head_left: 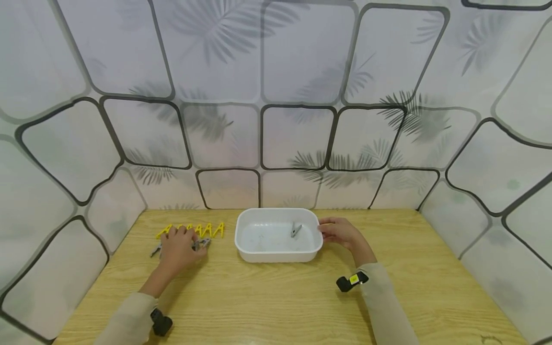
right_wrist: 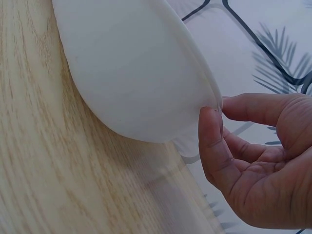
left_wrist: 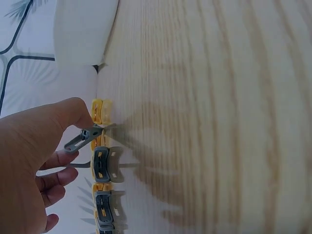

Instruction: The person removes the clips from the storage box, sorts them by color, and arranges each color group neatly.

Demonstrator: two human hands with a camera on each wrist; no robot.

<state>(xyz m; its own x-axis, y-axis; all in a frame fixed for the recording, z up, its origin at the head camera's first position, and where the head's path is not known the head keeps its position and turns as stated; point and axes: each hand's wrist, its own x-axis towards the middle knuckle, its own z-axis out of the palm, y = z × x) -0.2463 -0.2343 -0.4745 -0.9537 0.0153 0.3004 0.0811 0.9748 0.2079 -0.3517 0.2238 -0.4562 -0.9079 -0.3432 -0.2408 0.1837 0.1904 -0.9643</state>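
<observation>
My left hand (head_left: 178, 250) is at the left of the table, pinching a grey clothespin (left_wrist: 82, 140) between thumb and forefinger. Below it in the left wrist view stand other grey clothespins (left_wrist: 101, 165), with yellow clothespins (head_left: 209, 230) in a row behind them. The hand covers part of both groups in the head view. A white plastic basin (head_left: 279, 257) sits at the table's middle, and one grey clothespin (head_left: 295, 231) lies inside it. At the basin's right end my right hand (head_left: 341, 233) pinches the rim between thumb and fingers.
Everything stands on a wood-grain table (head_left: 267, 302). A patterned wall covering (head_left: 293, 139) rises directly behind the table's back edge and along both sides. Each forearm wears a small black camera (head_left: 161, 322) over a beige sleeve.
</observation>
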